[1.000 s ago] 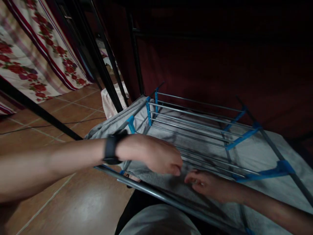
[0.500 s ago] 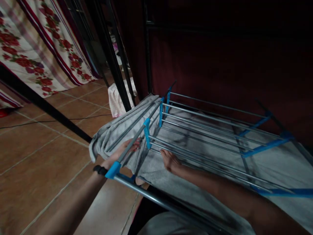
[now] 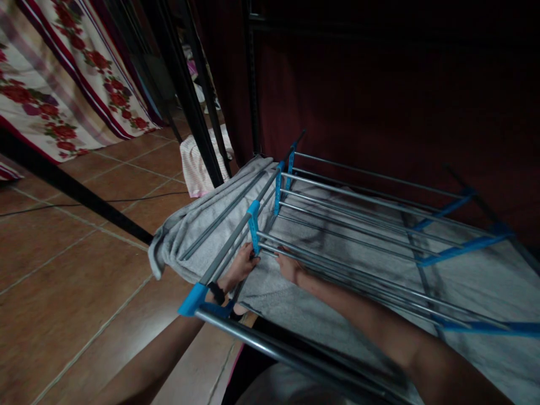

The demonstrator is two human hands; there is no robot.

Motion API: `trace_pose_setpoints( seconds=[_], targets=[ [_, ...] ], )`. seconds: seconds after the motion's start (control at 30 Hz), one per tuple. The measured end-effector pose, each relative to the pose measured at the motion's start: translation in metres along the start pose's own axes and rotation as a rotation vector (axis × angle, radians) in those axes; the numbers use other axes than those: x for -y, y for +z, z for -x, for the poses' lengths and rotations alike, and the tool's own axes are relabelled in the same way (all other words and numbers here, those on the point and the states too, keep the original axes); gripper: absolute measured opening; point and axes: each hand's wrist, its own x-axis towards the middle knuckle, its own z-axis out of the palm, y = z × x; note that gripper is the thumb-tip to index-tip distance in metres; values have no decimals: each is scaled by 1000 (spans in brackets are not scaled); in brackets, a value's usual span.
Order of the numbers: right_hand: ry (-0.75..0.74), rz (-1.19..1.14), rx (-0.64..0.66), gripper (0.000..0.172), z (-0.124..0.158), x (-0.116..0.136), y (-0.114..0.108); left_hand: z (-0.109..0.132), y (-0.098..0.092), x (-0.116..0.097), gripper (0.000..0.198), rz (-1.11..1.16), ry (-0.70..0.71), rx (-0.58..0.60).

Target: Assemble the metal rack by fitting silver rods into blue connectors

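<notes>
I watch from far off and see a rack [image 3: 228, 246] right in front of the person, with grey cloth [image 3: 261, 287] under its rods [image 3: 337, 261]. The part that counts is a small blue holder [image 3: 254, 230] near the left end of the rack. It hangs from a pole [image 3: 265, 192], and its long side goes up and down, with a small lean. The rods start at the holder and run far off to the right, coming a bit closer to the person as they go.

The left hand [image 3: 242, 264] is nearer to the holder. Its fingers are bent and touch the low end, but I can't say if they squeeze it. The right hand [image 3: 289, 265] is just right of the holder, by the near ends of the rods. Its fingers are curled in at the lowest rods. It is too dark for me to say if they grip one. So the low end of the holder is between the two hands, up against the left one.
</notes>
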Motion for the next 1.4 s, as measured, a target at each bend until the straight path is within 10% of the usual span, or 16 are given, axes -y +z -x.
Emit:
trace_pose_setpoints(
  seconds=[1.4],
  targets=[
    [37,215,125,37,0,10,-2,-8,12,16,20,-208,25,23]
  ],
)
